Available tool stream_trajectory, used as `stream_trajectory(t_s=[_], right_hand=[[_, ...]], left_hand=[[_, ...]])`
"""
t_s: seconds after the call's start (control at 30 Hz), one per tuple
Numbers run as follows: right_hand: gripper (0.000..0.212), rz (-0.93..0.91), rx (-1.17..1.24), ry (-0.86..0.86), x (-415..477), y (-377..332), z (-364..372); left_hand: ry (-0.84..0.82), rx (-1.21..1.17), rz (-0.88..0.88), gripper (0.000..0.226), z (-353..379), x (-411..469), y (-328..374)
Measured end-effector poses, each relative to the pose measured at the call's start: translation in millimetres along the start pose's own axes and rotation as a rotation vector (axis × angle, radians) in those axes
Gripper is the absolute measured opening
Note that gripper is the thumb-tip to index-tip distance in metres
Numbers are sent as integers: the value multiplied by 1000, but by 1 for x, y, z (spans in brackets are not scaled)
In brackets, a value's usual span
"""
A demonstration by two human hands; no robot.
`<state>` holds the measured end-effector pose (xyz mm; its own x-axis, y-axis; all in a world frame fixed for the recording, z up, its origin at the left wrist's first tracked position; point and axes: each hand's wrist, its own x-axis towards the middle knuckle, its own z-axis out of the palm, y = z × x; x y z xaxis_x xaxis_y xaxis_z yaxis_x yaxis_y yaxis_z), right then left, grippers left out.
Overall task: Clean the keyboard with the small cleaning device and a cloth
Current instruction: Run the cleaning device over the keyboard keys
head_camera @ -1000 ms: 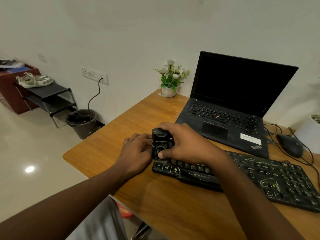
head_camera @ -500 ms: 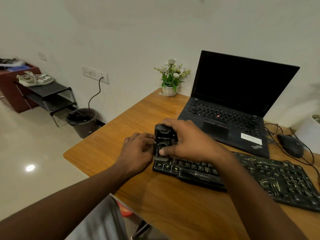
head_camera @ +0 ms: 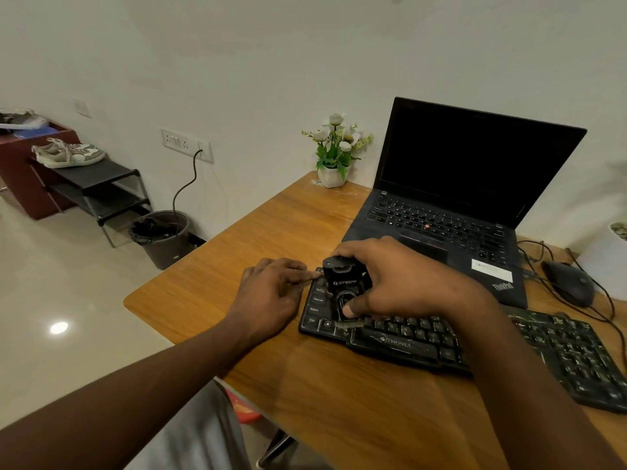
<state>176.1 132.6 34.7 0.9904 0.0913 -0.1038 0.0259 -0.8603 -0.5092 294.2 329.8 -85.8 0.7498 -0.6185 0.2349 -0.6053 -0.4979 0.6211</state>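
Laptop behind keyboard, cleaning device; mouse right

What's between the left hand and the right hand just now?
In the head view, the small black cleaning device stands between them on the left end of the keyboard; the right hand grips it, and the left hand points a forefinger toward it.

Right hand grips black cleaning device, bristles down on left end of keyboard. Left hand on desk just left of keyboard, index finger touching its far-left corner. Open laptop behind keyboard.
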Motion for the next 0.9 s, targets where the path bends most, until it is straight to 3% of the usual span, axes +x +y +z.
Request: stream_trajectory(t_s=[0.1,0.2,0.37,0.53,0.67,0.8,0.9], right_hand=[[44,-88,140,49,5,-13,12],[48,-167,61,48,11,-22,30],[50,-100,-44,-3,8,-8,20],[56,9,-55,-42,-1,10,-2],[48,-77,73,23,2,1,4],[49,-154,126,48,9,-11,20],[49,-140,129,4,11,-9,25]], left_hand=[[18,-23,15,28,-1,-3,4],[48,-14,21,36,-1,-4,5],[29,-3,20,25,0,-1,2],[33,24,6,30,2,1,-3],[28,32,8,26,2,1,-1],[61,-27,27,39,1,-3,2],[61,-3,27,25,2,-2,2]])
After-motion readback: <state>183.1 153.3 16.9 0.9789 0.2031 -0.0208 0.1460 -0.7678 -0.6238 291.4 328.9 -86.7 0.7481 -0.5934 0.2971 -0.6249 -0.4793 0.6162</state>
